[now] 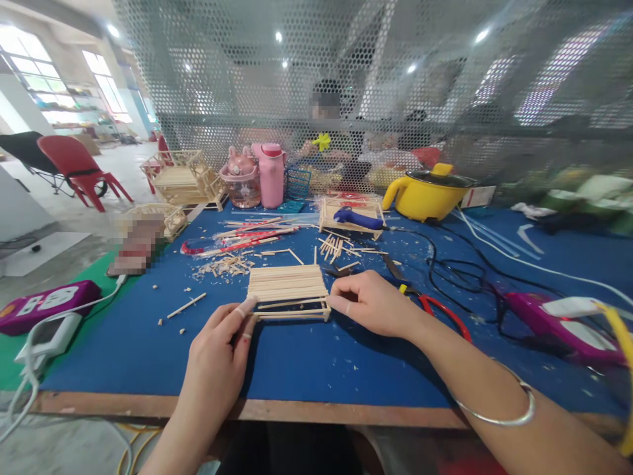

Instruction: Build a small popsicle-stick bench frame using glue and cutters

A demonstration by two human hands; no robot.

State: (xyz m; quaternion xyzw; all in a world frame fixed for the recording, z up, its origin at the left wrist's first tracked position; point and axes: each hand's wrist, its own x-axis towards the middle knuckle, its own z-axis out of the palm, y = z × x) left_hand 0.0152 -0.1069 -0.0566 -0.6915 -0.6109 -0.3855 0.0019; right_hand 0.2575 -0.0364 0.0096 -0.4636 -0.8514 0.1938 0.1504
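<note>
While the left hand (217,353) pinches the near left corner of a small, pale wooden-stick frame with a slatted top (287,282), the right hand (373,303) closes thumb and fingers on its right end, above the blue tabletop (316,379). Uneven pressure from the two hands could skew the thin sticks beside the open gap or crack a joint. Farther off, a blue-handled glue gun (363,219) lies across an open, tray-like stick frame (349,231); a snag on its black cable (431,264) could drag it off. Beyond, a yellow electric pot (425,198) wears its lid, so its contents cannot be told, and a translucent pink basket (243,191) holds a pink, rabbit-eared object (240,161).
</note>
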